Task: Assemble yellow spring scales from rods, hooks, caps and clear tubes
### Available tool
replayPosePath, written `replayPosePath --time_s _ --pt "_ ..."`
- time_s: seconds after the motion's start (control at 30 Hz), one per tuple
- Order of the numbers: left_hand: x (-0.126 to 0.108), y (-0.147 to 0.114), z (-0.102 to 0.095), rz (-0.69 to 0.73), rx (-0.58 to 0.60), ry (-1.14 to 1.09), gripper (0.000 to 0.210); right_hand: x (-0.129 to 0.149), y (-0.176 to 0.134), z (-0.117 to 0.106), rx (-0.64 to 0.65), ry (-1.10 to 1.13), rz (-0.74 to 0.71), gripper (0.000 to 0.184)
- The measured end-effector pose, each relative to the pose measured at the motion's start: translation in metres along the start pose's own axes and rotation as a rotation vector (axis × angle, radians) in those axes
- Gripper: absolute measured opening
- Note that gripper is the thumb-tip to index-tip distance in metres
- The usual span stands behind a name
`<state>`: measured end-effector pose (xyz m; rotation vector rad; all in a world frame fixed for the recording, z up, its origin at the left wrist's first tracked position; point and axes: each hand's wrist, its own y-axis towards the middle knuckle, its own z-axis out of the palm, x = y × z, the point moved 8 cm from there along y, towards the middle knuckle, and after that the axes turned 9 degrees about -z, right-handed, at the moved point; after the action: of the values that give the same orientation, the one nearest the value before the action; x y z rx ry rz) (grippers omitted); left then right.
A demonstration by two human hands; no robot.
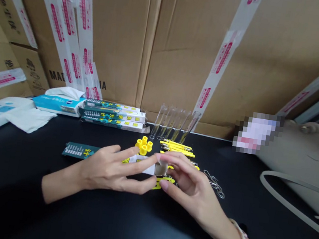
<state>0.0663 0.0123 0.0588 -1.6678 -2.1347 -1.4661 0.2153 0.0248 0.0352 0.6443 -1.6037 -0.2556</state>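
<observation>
Around the open-ended box (150, 169), fingers (137, 187) leave little room.

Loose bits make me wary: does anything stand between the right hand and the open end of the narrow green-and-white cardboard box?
Nothing clearly blocks it: fingertips of the right hand are at the open end of the box. Yellow plastic pieces show beside and below the opening; whether one is held is unclear.

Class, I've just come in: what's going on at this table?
A person's left hand lies over a narrow printed box, while the right hand is at its open end, near yellow parts. Yellow stoppers and glass tubes are behind it; similar boxes are stacked further back.
</observation>
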Motion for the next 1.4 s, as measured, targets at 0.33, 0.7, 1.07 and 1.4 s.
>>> replayPosePath --time_s 0.33,0.7,1.07,1.4 --pt "0.0 -0.002 0.007 -0.008 0.056 0.015 0.042 -0.021 -0.003 -0.007 -0.145 -0.011 0.143 0.028" --pt "0.001 0.0 0.004 -0.029 0.023 -0.004 0.038 -0.006 -0.004 -0.005 -0.085 -0.235 -0.002 0.021" --pt "0.0 0.004 0.003 -0.068 0.051 -0.002 0.036 0.014 -0.003 0.002 -0.064 -0.501 -0.204 0.035" --pt "0.0 0.005 0.005 -0.076 0.096 -0.02 0.038 0.004 -0.007 0.0 -0.164 -0.56 -0.164 0.027"
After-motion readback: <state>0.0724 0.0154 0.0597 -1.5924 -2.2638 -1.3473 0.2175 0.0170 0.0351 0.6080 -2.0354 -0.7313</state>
